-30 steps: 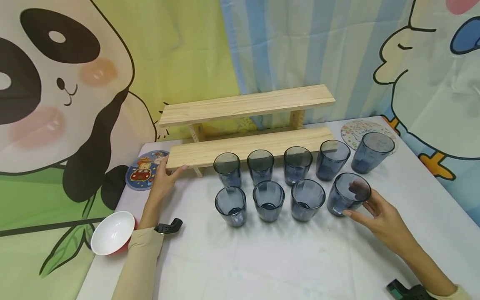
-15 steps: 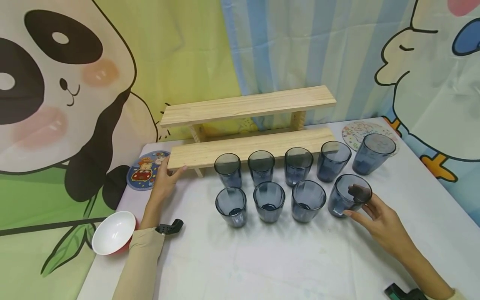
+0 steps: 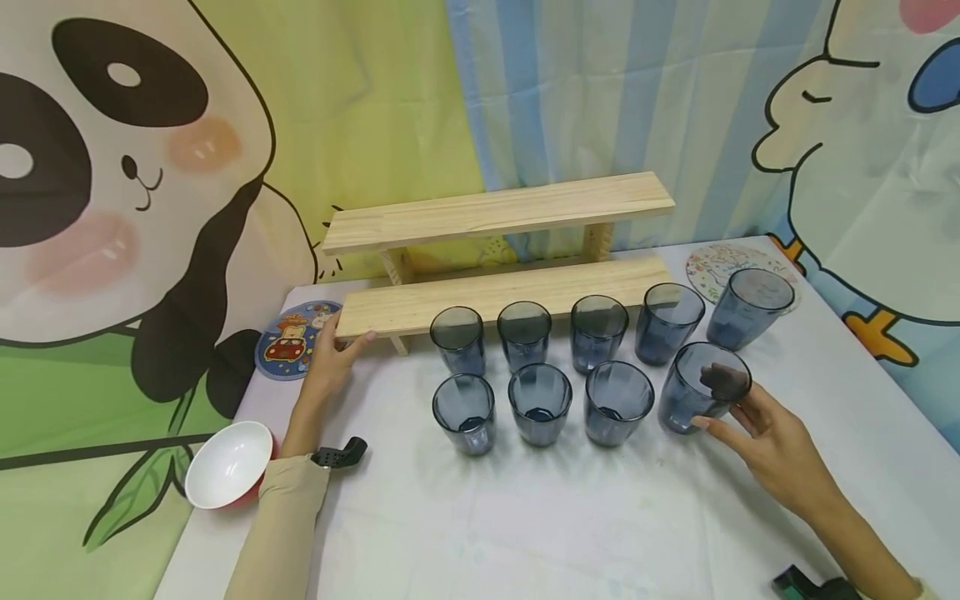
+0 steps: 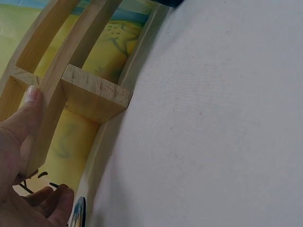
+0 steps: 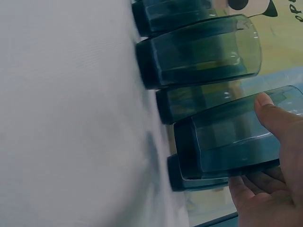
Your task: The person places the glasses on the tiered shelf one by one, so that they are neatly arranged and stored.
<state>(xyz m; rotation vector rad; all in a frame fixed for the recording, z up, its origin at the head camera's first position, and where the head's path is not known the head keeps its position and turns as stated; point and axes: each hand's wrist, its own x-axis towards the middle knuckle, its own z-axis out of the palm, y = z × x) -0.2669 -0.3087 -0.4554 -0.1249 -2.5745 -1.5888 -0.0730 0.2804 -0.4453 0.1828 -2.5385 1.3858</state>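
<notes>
In the head view my right hand point(image 3: 780, 454) grips a blue-grey glass tumbler point(image 3: 686, 404) at the right end of the front row. The right wrist view shows the thumb on one side of this tumbler point(image 5: 227, 137) and the fingers on the other. Whether its base touches the table, I cannot tell. My left hand point(image 3: 324, 367) holds the left end of the lower board of a two-tier wooden shelf point(image 3: 480, 300). In the left wrist view the thumb lies on the board's edge, with the fingers point(image 4: 61, 203) curled beyond its end.
Several more tumblers point(image 3: 538, 408) stand upright in two rows before the shelf. A white bowl point(image 3: 228, 462) with a red outside sits at the table's left edge. Round printed mats lie at left point(image 3: 281, 346) and back right point(image 3: 716, 262). Printed cloth hangs behind.
The tumbler in my right hand has shifted slightly right and away from me, the hand moving with it. My left hand and the shelf have stayed in place.
</notes>
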